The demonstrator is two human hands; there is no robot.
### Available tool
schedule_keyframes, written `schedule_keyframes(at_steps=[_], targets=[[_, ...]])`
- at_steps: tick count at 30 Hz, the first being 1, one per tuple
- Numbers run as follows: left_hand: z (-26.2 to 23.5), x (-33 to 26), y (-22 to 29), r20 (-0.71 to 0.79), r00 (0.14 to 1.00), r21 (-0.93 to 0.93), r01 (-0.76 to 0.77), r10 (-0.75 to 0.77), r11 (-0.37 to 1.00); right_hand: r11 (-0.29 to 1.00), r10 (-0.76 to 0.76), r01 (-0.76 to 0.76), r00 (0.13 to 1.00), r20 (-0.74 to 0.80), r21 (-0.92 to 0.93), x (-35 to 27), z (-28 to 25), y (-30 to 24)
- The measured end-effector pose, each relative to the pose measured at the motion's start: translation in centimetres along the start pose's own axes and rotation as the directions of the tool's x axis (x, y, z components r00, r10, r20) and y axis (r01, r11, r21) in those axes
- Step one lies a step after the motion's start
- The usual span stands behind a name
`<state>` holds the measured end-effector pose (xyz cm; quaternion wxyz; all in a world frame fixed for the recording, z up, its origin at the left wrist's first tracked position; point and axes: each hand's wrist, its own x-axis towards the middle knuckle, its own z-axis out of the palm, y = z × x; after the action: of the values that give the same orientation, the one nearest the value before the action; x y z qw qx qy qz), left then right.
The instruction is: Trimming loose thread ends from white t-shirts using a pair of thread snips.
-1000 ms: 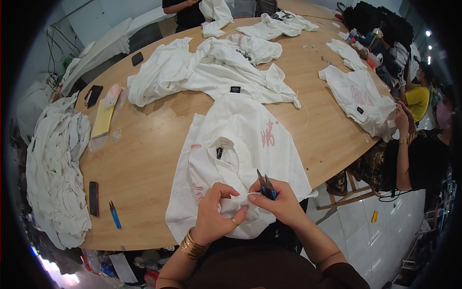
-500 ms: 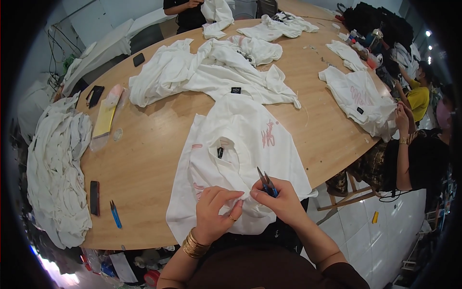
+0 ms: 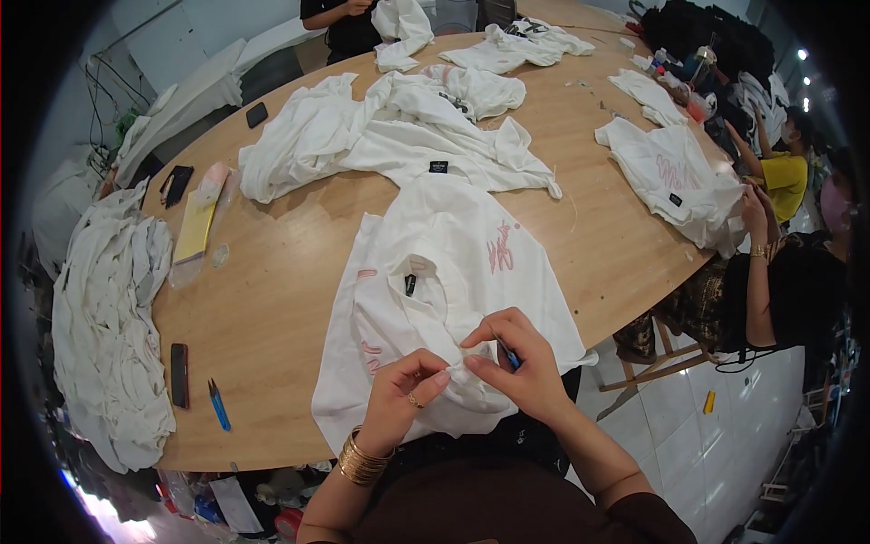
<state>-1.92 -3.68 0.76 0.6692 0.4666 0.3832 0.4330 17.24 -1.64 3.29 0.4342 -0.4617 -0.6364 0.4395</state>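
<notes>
A white garment [image 3: 449,222] with pink lettering and a black neck label lies before me, its near end hanging over the table edge at my lap. My left hand [image 3: 399,399] pinches a small bit of its cloth between thumb and fingertips. Close beside it, my right hand [image 3: 530,372] keeps blue-handled thread snips [image 3: 514,360] tucked in the palm, the blades mostly covered by the fingers. The thumb and forefinger of that hand reach the same fold of cloth. Whether a thread is between the fingertips is too small to tell.
On the table [image 3: 272,308] at left lie more blue snips [image 3: 218,405], a phone [image 3: 179,375] and a long heap of white garments [image 3: 113,335]. Another white pile [image 3: 362,136] lies beyond my garment. At right a co-worker handles a white shirt [image 3: 666,181]; others work farther off.
My right hand has turned, so the snips' blades no longer point up in plain view. Its thumb and forefinger have come onto the cloth near my left fingertips.
</notes>
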Motion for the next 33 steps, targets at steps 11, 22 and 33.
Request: schedule_keyframes(at_steps=[11,22,33], targets=[[0.2,0.1,0.5,-0.005,1.000,0.130,-0.019,0.020,0.991,1.000,-0.018,0.015,0.992,0.124,0.028,-0.3,-0.7,1.4],[0.1,0.4,-0.1,-0.008,0.992,-0.132,0.124,-0.126,0.984,0.884,0.339,-0.395,0.910,0.238,0.250,0.5,0.4,1.4],[0.1,0.1,0.1,-0.126,0.984,-0.147,0.107,-0.126,0.983,0.998,-0.004,-0.001,0.997,-0.082,-0.067,-0.7,0.0,-0.1]])
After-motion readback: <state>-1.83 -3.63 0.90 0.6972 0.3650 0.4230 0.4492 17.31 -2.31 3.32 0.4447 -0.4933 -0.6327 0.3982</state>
